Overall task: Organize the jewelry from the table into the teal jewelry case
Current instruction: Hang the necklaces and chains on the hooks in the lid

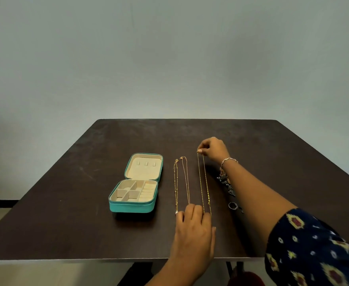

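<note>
Dark table [66, 203] fills the lower half of the frame. Teal jewelry case [132, 207] sits left of centre, open, lid laid back toward the top, compartments look empty. Three necklaces lie just right of it, stretched straight side by side, long axes running bottom to top of frame. Right hand [213, 149] pinches the upper end of the rightmost gold chain [203, 182]. Left hand [194, 226], bottom centre, fingers extended, presses the lower ends. Beaded chain [176, 186] and thin chain [186, 182] lie loose at their upper ends. The chains are probably light, limp and tangle-prone; best taken at the clasp end. Ring [232, 205] and dark beaded piece [228, 187] lie beside the right forearm.
</note>
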A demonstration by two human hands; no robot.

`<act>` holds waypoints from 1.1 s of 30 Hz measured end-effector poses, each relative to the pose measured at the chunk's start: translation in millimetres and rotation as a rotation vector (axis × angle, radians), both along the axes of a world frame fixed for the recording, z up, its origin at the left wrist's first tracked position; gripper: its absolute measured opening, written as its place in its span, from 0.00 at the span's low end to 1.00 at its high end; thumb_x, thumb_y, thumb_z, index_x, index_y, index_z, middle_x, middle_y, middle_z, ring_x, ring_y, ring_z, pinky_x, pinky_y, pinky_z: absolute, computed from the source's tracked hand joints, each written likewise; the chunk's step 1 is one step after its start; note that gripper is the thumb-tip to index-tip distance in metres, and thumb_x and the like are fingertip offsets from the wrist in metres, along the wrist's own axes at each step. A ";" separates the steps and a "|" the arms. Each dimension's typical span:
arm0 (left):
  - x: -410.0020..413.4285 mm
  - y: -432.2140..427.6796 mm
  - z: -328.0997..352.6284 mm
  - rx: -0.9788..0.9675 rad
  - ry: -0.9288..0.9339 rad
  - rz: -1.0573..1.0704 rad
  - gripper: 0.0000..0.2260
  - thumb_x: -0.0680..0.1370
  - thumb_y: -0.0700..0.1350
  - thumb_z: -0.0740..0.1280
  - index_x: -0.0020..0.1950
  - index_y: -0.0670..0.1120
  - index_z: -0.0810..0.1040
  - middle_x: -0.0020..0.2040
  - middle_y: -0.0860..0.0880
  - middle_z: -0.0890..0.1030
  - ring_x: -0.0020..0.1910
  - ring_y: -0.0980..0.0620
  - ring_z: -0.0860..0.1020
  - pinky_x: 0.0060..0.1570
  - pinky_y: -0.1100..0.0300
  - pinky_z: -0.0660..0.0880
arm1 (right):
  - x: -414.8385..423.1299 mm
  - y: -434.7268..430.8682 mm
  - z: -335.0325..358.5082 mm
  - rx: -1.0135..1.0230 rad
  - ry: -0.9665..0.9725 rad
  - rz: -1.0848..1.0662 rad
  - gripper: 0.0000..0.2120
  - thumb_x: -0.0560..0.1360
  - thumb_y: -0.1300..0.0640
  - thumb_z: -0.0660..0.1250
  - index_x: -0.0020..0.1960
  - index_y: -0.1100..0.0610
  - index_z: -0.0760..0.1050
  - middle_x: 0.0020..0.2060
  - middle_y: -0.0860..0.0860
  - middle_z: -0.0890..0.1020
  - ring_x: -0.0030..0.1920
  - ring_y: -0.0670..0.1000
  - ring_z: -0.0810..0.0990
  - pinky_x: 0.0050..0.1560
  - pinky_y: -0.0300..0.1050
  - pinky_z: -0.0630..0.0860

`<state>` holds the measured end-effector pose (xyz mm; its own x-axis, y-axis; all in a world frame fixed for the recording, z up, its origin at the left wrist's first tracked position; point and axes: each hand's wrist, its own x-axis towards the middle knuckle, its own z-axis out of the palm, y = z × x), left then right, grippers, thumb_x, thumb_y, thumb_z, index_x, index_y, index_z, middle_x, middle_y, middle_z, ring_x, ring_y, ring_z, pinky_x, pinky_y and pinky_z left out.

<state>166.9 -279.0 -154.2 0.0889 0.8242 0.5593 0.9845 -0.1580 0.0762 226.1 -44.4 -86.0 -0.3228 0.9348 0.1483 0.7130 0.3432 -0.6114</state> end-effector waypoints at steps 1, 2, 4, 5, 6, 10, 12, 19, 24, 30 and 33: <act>0.7 0.4 -0.7 0.004 0.003 0.001 0.11 0.70 0.53 0.57 0.40 0.51 0.76 0.39 0.52 0.75 0.43 0.52 0.71 0.41 0.59 0.64 | -0.8 2.2 -3.9 -0.002 -0.001 -0.001 0.03 0.72 0.61 0.69 0.43 0.59 0.81 0.41 0.55 0.83 0.41 0.50 0.80 0.48 0.45 0.76; 1.4 0.8 -1.7 0.008 0.006 0.002 0.11 0.70 0.53 0.57 0.40 0.51 0.76 0.40 0.52 0.75 0.43 0.51 0.71 0.41 0.58 0.62 | -1.5 3.9 -6.4 -0.002 -0.009 0.001 0.03 0.72 0.61 0.69 0.43 0.59 0.81 0.42 0.55 0.83 0.43 0.51 0.80 0.49 0.46 0.76; 1.8 0.4 -2.7 0.006 0.008 0.012 0.11 0.70 0.53 0.57 0.41 0.51 0.77 0.40 0.52 0.75 0.42 0.51 0.71 0.41 0.58 0.61 | -3.1 5.6 -10.9 -0.003 -0.037 0.008 0.03 0.73 0.60 0.68 0.44 0.58 0.81 0.43 0.55 0.83 0.45 0.52 0.80 0.48 0.45 0.75; 2.1 0.1 -2.9 0.003 0.009 0.018 0.11 0.70 0.53 0.57 0.41 0.51 0.77 0.40 0.52 0.75 0.42 0.52 0.72 0.42 0.58 0.62 | -3.4 5.9 -13.2 -0.009 -0.049 0.013 0.03 0.73 0.60 0.68 0.44 0.58 0.81 0.43 0.55 0.83 0.45 0.52 0.79 0.47 0.44 0.74; 2.2 -0.2 -3.1 0.004 0.010 0.023 0.11 0.70 0.54 0.57 0.41 0.51 0.77 0.39 0.52 0.75 0.42 0.52 0.72 0.42 0.58 0.62 | -3.9 6.1 -16.2 -0.017 -0.057 0.018 0.03 0.73 0.61 0.68 0.44 0.58 0.81 0.43 0.54 0.83 0.45 0.51 0.79 0.46 0.44 0.73; 2.2 -1.0 -4.0 0.021 0.004 0.015 0.11 0.71 0.53 0.57 0.41 0.50 0.77 0.39 0.52 0.75 0.41 0.52 0.72 0.43 0.59 0.62 | -4.4 6.9 -23.6 -0.023 -0.048 0.029 0.02 0.72 0.61 0.69 0.41 0.56 0.79 0.43 0.54 0.83 0.45 0.50 0.78 0.48 0.45 0.74; 2.3 -1.5 -4.7 0.024 0.011 0.013 0.11 0.71 0.53 0.58 0.41 0.50 0.77 0.39 0.52 0.75 0.41 0.52 0.72 0.43 0.59 0.62 | -4.8 7.3 -22.7 -0.028 -0.053 0.040 0.02 0.71 0.61 0.70 0.40 0.56 0.79 0.43 0.54 0.83 0.44 0.50 0.78 0.48 0.44 0.73; -2.1 -6.3 -2.0 0.134 -0.090 0.018 0.11 0.74 0.56 0.59 0.41 0.51 0.77 0.38 0.53 0.75 0.39 0.53 0.72 0.43 0.57 0.61 | 0.0 -3.0 -6.1 0.024 -0.001 0.057 0.03 0.70 0.62 0.70 0.44 0.59 0.79 0.43 0.55 0.83 0.42 0.48 0.78 0.50 0.44 0.75; -22.3 -14.0 20.9 0.226 -0.339 0.039 0.07 0.75 0.53 0.60 0.42 0.53 0.75 0.39 0.55 0.76 0.41 0.56 0.70 0.43 0.59 0.60 | 11.0 -59.4 9.8 0.079 0.100 0.108 0.03 0.69 0.62 0.71 0.42 0.56 0.81 0.41 0.50 0.82 0.44 0.47 0.78 0.50 0.41 0.75; -66.7 9.0 79.8 0.167 -0.642 0.185 0.09 0.75 0.51 0.61 0.38 0.48 0.77 0.38 0.53 0.78 0.41 0.52 0.74 0.43 0.56 0.60 | 8.9 -145.3 -12.5 0.107 0.021 0.303 0.04 0.69 0.61 0.71 0.43 0.54 0.82 0.41 0.51 0.81 0.44 0.51 0.77 0.47 0.46 0.73; -85.5 33.4 100.1 -0.003 -0.631 0.185 0.07 0.76 0.47 0.66 0.38 0.51 0.75 0.38 0.56 0.77 0.42 0.52 0.75 0.52 0.53 0.66 | 0.7 -164.6 -30.8 0.233 0.003 0.326 0.06 0.70 0.61 0.69 0.44 0.53 0.81 0.43 0.50 0.80 0.47 0.52 0.75 0.44 0.46 0.71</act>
<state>81.4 -245.6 -54.2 -0.3992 0.7957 0.4555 0.7613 0.0109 0.6483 226.8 -209.1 -116.8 -0.5964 0.7244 0.3459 0.5421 0.6812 -0.4920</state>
